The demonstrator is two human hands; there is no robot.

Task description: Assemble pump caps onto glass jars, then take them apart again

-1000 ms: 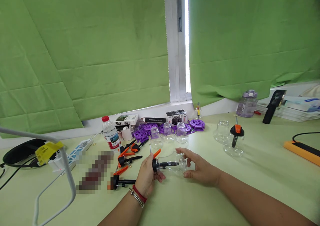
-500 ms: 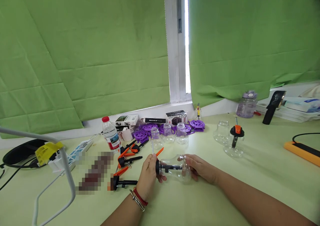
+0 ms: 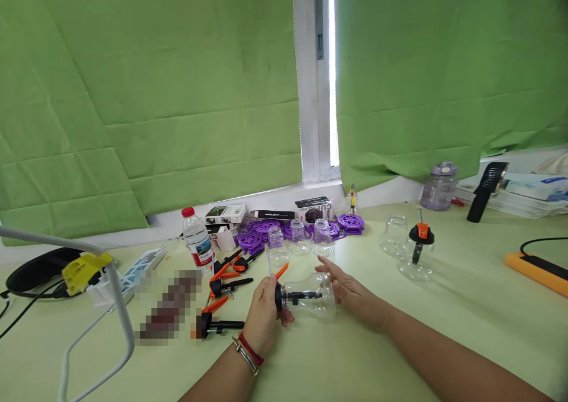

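Observation:
My left hand point(image 3: 267, 304) is closed around the black cap of a clear bottle point(image 3: 313, 295) lying sideways. The cap point(image 3: 278, 296) has an orange lever, a thin metal rod, and a black tube that reaches inside the bottle. My right hand point(image 3: 352, 295) is at the bottle's base, fingers spread and index finger raised; whether it touches the base I cannot tell. To the left lie several loose black-and-orange caps point(image 3: 217, 325). Over on the right, a similar bottle point(image 3: 417, 266) stands upright with its cap fitted, beside a clear bottle without a cap point(image 3: 394, 236).
Several uncapped clear bottles point(image 3: 322, 239) stand before purple plastic pieces point(image 3: 350, 221) and boxes. A red-capped water bottle point(image 3: 197, 242), power strip point(image 3: 139, 272) and white metal frame point(image 3: 122, 307) are at left. A lilac jug point(image 3: 438, 189), black handheld item point(image 3: 486, 192) and orange object point(image 3: 539, 275) are at right.
My right hand has loosened from the bottle's base, its fingers now spread and raised. My left hand keeps its hold, with the bottle shifted very slightly left.

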